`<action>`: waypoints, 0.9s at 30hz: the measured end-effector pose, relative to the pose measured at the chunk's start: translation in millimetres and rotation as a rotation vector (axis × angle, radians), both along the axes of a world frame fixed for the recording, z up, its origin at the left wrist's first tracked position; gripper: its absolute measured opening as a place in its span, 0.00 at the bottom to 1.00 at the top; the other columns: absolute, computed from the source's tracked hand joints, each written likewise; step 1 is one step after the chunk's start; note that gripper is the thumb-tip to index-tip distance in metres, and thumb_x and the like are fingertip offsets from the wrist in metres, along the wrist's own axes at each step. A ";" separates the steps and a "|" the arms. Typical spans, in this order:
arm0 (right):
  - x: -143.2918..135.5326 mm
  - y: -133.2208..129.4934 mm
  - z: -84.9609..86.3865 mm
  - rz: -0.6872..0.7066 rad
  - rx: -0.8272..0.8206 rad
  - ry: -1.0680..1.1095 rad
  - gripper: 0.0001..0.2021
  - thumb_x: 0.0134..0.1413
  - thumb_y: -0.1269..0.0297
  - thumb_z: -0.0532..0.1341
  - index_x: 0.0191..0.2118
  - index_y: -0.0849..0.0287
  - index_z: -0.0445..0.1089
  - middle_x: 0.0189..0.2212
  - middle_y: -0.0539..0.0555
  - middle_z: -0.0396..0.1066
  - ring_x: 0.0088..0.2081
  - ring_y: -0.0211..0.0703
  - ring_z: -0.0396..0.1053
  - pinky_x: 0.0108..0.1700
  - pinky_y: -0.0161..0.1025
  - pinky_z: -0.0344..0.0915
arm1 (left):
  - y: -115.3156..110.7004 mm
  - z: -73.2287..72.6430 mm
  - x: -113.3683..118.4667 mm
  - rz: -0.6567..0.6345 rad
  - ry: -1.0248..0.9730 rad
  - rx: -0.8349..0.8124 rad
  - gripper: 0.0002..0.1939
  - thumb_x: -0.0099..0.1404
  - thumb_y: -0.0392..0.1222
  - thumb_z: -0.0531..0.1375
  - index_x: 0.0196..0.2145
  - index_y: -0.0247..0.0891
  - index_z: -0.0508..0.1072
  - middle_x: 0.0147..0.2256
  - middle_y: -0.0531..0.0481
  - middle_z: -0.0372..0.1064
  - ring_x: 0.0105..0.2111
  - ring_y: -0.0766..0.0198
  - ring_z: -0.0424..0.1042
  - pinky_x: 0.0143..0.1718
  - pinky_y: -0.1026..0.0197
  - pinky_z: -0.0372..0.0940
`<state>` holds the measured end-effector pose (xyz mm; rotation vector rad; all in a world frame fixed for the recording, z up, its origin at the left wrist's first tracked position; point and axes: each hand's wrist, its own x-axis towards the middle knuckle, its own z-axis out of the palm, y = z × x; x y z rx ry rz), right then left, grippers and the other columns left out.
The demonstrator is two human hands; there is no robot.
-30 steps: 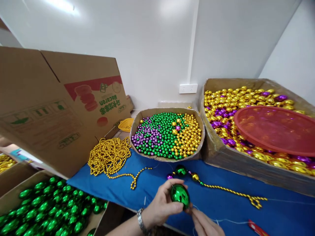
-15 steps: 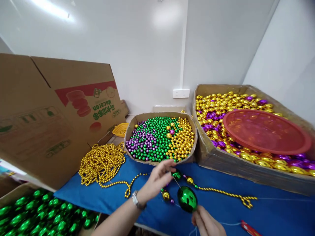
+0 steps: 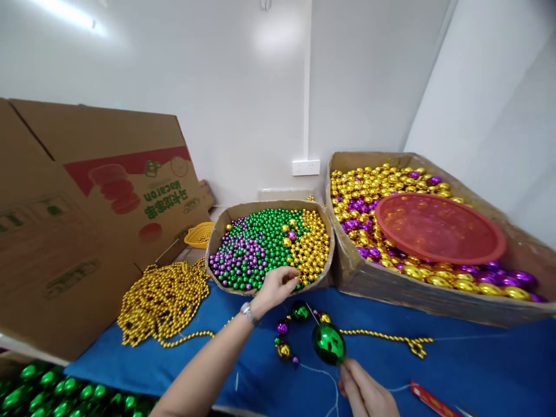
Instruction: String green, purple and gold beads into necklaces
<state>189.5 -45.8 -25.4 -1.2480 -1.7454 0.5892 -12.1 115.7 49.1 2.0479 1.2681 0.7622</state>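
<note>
My right hand pinches the lower end of a large shiny green bead, and a thin needle sticks up from the bead's top. My left hand, with a watch on its wrist, is over the front rim of a cardboard tray of small green, purple and gold beads. Its thumb and fingers are curled together near the gold beads; whether a bead is between them is too small to tell. A beaded strand with a green bead and a gold bead lies on the blue cloth.
Piled gold bead strings lie left, beside a big cardboard box. At right, a large box of gold and purple beads holds a red basin. Green beads fill the lower left. A red cutter lies front right.
My left hand has moved away from the large green bead and its needle, up to the tray of small beads. The camera view has shifted slightly. My right hand still holds the green bead.
</note>
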 end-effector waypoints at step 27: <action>-4.0 0.3 3.0 0.008 0.163 -0.206 0.14 0.64 0.62 0.47 0.40 0.58 0.70 0.33 0.56 0.76 0.33 0.41 0.76 0.33 0.30 0.72 | -73.3 -6.2 -8.5 0.062 -1.242 -0.755 0.12 0.60 0.42 0.61 0.39 0.31 0.73 0.30 0.46 0.70 0.27 0.68 0.69 0.26 0.68 0.62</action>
